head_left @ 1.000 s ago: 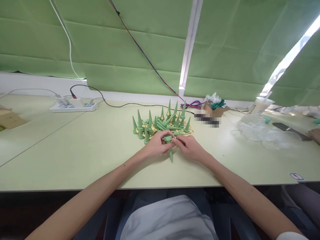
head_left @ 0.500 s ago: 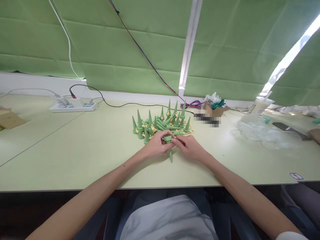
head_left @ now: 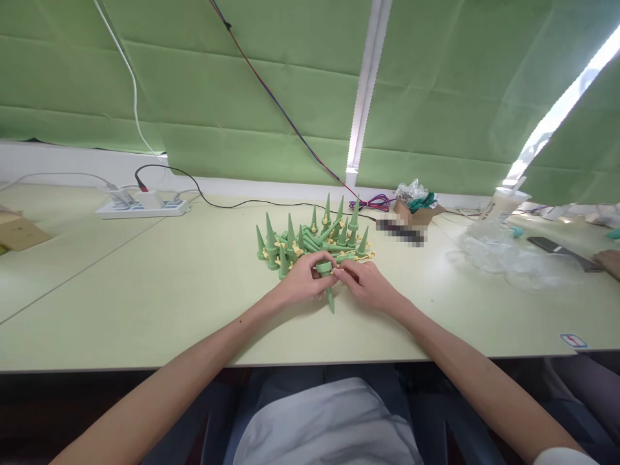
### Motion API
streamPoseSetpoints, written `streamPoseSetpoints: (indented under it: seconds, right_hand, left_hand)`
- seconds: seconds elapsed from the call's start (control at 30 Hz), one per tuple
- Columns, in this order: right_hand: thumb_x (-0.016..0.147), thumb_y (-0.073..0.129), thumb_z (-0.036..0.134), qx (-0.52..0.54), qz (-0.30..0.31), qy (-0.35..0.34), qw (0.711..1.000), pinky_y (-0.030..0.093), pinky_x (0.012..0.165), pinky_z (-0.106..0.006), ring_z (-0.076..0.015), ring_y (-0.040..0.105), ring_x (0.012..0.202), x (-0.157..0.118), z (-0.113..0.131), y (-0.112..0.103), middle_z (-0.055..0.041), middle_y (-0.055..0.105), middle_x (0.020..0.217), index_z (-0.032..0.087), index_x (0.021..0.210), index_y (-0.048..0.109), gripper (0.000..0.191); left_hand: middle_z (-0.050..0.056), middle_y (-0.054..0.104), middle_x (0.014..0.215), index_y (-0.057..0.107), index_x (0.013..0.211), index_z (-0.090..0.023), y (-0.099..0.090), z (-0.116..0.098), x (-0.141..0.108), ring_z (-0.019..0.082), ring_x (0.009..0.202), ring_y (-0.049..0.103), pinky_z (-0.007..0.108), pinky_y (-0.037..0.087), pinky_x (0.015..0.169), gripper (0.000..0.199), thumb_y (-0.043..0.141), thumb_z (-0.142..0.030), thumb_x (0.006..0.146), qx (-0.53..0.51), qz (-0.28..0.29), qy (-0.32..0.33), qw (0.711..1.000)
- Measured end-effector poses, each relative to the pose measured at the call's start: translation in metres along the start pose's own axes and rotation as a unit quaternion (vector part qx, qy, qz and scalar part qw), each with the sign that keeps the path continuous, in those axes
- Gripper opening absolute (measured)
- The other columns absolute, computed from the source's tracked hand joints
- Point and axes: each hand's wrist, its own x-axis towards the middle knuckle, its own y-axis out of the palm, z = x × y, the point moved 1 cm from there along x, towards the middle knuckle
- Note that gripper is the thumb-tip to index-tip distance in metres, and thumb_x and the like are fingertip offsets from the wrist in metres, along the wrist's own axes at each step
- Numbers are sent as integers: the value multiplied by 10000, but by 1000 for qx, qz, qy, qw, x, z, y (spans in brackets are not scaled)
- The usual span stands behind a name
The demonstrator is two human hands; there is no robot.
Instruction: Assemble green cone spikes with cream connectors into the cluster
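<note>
The left hand holds a green spike above the near part of the table, in front of the person's body. Its fingers are closed around the spike just below the wide cap: the forefinger curls around the far side of the cap and the thumb lies across the front of the body. The cap is uppermost, and the narrow tip comes out below the thumb, pointing down and slightly to the right. Whether the tip touches the table, I cannot tell.

The right hand comes in from the other side, with thumb and forefinger pinched together right beside the cap. A bit of yellow shows at those fingertips, next to the spike; it is too small to tell its shape, or how firmly it is gripped. The other right fingers are curled in.

Just beyond both hands is a cluster of more green spikes with small yellow pieces among them. Several stand upright on their caps, tips up; others lie heaped in the middle. A plastic bag and a phone lie well apart to the right.
</note>
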Motion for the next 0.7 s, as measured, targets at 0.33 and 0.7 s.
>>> streamPoseSetpoints:
  seconds: [0.33,0.7]
  right_hand:
    - [1029,373,394,6,3,5,1000,269,564,-272,-118,384,512,0,-1,0,35,444,557,205,676,444,407]
    - [1018,394,364,8,0,2,1000,278,556,-273,-120,381,507,0,-1,0,36,436,558,208,673,439,381]
  left_hand:
    - [-74,489,474,582,936,-189,1,3,0,109,416,499,208,360,454,245,671,-378,808,6,8,-1,1000]
    - [-57,492,464,587,954,-196,1,5,-1,123,426,485,216,340,452,242,648,-391,823,9,5,-13,1000]
